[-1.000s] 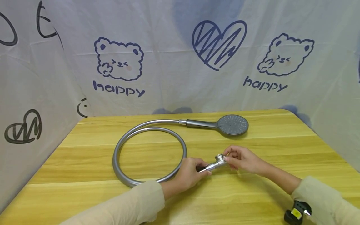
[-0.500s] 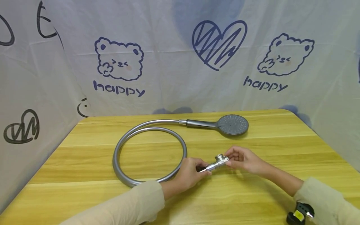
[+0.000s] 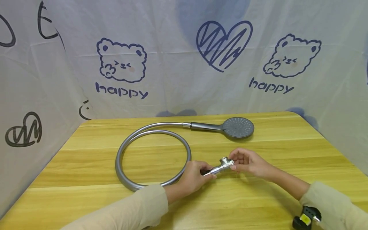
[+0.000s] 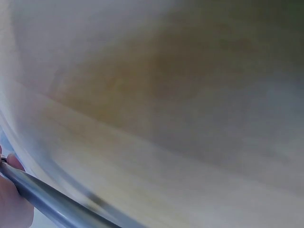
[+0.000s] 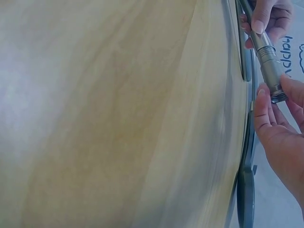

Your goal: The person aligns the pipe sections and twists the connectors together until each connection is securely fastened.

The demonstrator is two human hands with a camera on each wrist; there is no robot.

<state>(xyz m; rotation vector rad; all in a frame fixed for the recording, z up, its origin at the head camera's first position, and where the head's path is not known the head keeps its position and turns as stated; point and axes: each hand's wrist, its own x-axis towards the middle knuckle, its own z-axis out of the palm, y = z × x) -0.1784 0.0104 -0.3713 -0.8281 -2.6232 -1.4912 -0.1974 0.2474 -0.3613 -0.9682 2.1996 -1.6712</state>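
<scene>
In the head view my left hand (image 3: 192, 177) grips the end of a grey shower hose (image 3: 118, 159) near its metal nut (image 3: 216, 170). A chrome T-shaped fitting (image 3: 225, 162) sits in line with that nut, its side outlet facing up and away. Thumb and fingertips of my right hand (image 3: 251, 163) pinch the fitting's far end. The right wrist view also has the fitting (image 5: 271, 71) between both hands; how deep the joint goes cannot be told. Only a bit of my left hand (image 4: 14, 206) and the hose (image 4: 52, 199) appears in the left wrist view.
Behind the hands a grey shower head (image 3: 238, 127) lies face up on the wooden table (image 3: 72, 204), joined to the hose's other end. The hose loops on the left. A white cloth with drawings (image 3: 172, 64) hangs behind the table.
My right hand has shifted slightly right along the fitting, its fingertips now at the far end, so more of the fitting shows. My left hand and the shower head stay in place.
</scene>
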